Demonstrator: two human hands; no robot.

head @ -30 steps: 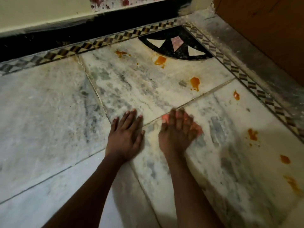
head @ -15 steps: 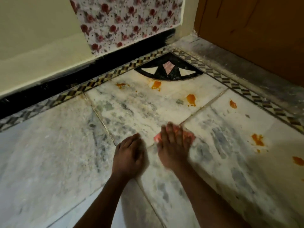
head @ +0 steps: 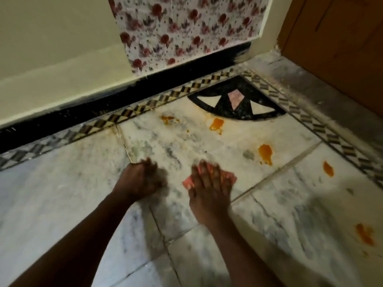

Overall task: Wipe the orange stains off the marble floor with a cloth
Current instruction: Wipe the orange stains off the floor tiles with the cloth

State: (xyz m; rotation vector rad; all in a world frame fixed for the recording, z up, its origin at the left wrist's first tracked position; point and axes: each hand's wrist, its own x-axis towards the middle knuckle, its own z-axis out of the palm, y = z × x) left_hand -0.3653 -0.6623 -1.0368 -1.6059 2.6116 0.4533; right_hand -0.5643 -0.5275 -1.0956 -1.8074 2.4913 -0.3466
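Pink cloth (head: 187, 182) under flat-fingered right hand (head: 209, 191), left hand (head: 143, 179) grip curled empty, orange stains (head: 265, 152) on marble floor (head: 62, 193)

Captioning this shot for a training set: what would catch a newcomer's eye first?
The orange stains, bright on the pale marble floor, scattered ahead and right of the hands. At centre the right hand presses a pink cloth flat, the left hand curled beside it. A black fan inlay fills the far corner.
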